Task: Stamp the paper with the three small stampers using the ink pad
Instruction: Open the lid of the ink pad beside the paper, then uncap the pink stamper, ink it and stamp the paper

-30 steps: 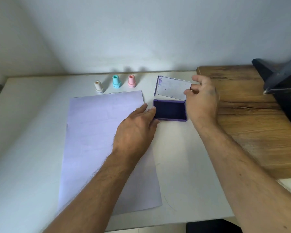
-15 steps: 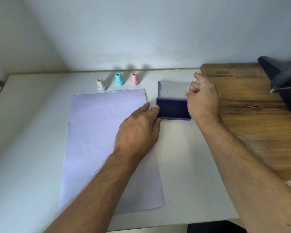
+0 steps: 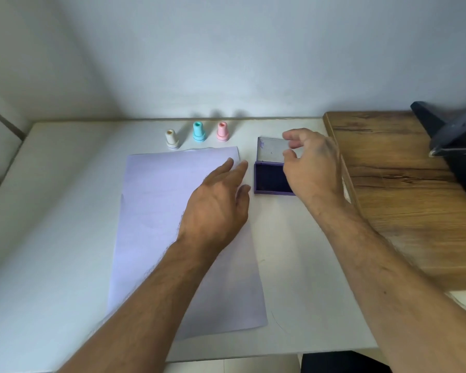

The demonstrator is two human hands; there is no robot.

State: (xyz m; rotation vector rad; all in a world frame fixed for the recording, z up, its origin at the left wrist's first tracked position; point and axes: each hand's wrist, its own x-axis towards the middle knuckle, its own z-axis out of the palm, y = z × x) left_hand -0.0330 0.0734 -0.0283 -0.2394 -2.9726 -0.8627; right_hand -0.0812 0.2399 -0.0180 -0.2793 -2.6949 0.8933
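A pale lilac sheet of paper (image 3: pixel 172 211) lies flat on the white table (image 3: pixel 65 211). Behind its far edge stand three small stampers: a cream one (image 3: pixel 172 139), a teal one (image 3: pixel 199 131) and a pink one (image 3: pixel 222 131). To the right of the paper lies the purple ink pad (image 3: pixel 269 179), its lid (image 3: pixel 271 149) folded flat back. My left hand (image 3: pixel 218 203) hovers over the paper's right edge with fingers spread, apart from the pad. My right hand (image 3: pixel 311 165) is over the pad's right part with loosely curled fingers, holding nothing.
A wooden board (image 3: pixel 414 184) covers the table's right side, its edge close to the ink pad. A dark stand (image 3: pixel 457 141) sits at its far right. A white wall rises just behind the stampers.
The ink pad's lid went from half raised to lying flat back. My right hand let go of it and lifted. My left hand drew away from the pad's left edge.
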